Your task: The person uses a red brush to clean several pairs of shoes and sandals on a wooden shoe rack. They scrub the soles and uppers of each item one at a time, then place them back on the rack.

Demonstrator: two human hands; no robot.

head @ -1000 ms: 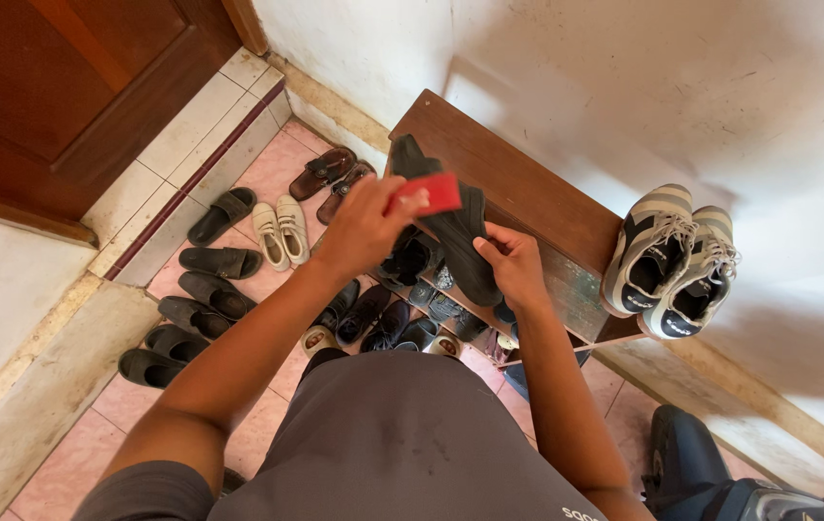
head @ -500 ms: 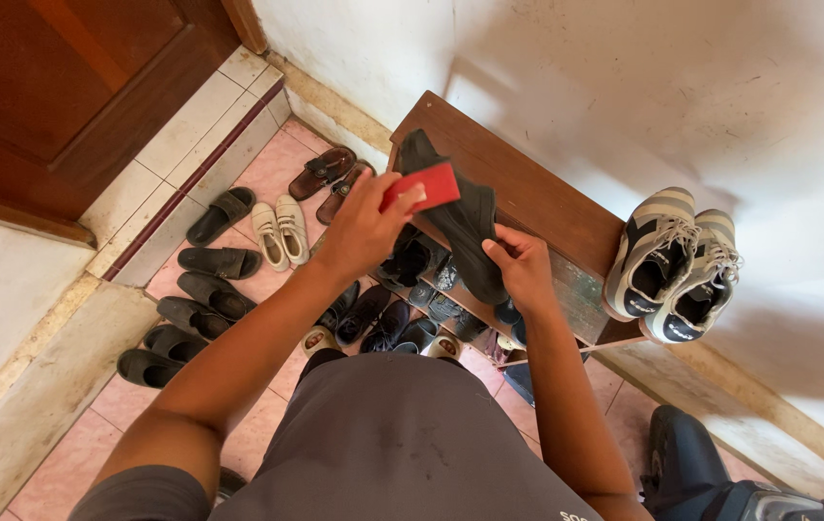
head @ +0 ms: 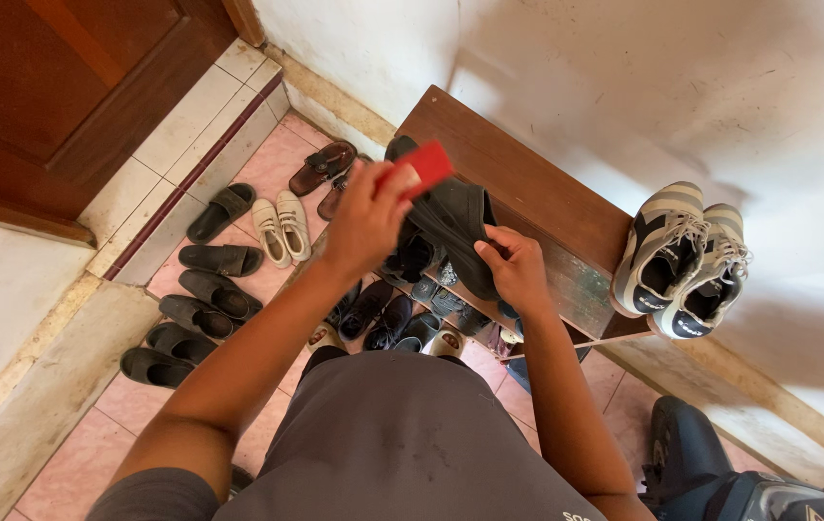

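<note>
My left hand [head: 365,220] grips a small red rectangular block [head: 419,168] and holds it against the upper end of a black sandal [head: 450,222]. My right hand [head: 512,270] clasps the lower end of that sandal, sole turned up, and keeps it above the front edge of a brown wooden shoe rack [head: 527,203]. Both forearms reach forward over my grey shirt [head: 402,444].
A pair of grey striped sneakers [head: 687,260] stands on the rack's right end. Dark shoes [head: 388,314] fill the shelf below. Black slippers [head: 195,304], white shoes [head: 282,224] and brown sandals [head: 325,166] lie on the pink tiles by a wooden door [head: 55,87]. A dark helmet-like thing [head: 720,473] sits at bottom right.
My left hand has slid the red block up along the sandal toward its far end, blurring slightly. The right hand keeps its hold and the view shifted a little.
</note>
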